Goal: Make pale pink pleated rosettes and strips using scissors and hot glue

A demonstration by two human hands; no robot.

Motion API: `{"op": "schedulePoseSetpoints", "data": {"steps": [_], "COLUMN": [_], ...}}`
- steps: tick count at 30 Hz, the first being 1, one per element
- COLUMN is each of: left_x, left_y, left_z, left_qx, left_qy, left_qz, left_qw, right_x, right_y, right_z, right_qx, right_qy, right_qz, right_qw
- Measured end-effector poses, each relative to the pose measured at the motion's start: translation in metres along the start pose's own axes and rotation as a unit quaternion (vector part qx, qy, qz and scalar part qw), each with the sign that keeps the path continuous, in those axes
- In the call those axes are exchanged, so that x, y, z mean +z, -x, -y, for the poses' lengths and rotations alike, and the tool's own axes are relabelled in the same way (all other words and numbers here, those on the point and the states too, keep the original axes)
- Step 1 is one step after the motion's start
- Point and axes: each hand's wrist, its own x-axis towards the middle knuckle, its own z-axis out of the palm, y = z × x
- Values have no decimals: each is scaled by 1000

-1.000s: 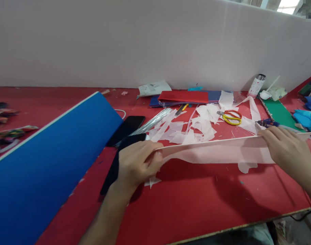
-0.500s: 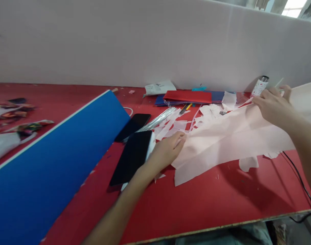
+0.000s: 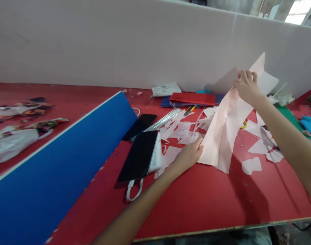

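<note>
A pale pink sheet of paper point(image 3: 219, 136) is held up at a slant over the table, creased along its length. My left hand point(image 3: 189, 154) pinches its lower left edge close to the tabletop. Higher up, my right hand point(image 3: 248, 86) is closed around the upper part, and the far end fans out above the knuckles. Pink paper scraps point(image 3: 183, 129) lie behind the sheet, and more cut pieces point(image 3: 251, 165) rest to its right. Yellow-handled scissors, as far as the visible yellow loop point(image 3: 244, 124) shows, are partly hidden behind the sheet.
A blue board point(image 3: 76, 156) stands on the left. Beside my left forearm are a black tablet point(image 3: 138, 156), a white power bank point(image 3: 156, 156) with a cable, and a dark phone point(image 3: 142, 124). Silver wires point(image 3: 164, 119), a cutter knife point(image 3: 189, 110) and a red folded packet point(image 3: 192, 98) lie behind.
My right hand has moved left and up, bringing the paper from a wide, low stretch to a steep, gathered slant. My left hand still grips the lower edge. The view has shifted slightly.
</note>
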Motion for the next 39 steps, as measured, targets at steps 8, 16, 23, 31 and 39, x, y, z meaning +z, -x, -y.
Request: {"op": "schedulePoseSetpoints", "data": {"steps": [8,16,23,31,39], "left_x": [11,17,17,14,22], "left_y": [5,8,9,9,9], "left_z": [-10,-10,-7,-6,6], "left_qx": [-34,-59,-2,-25,-14], "left_qy": [-44,-87,-105,-103,-179], "left_qz": [2,-28,-14,-28,-16], "left_qw": [998,994,994,994,984], "right_x": [7,50,48,52,65], "right_y": [-42,-13,87,153,164], "right_z": [53,111,120,89,81], "right_qx": [-16,-36,-93,-111,-73], "right_qy": [-60,-244,-291,-245,-211], "right_qz": [-67,73,144,166,238], "right_qw": [996,966,941,949,945]}}
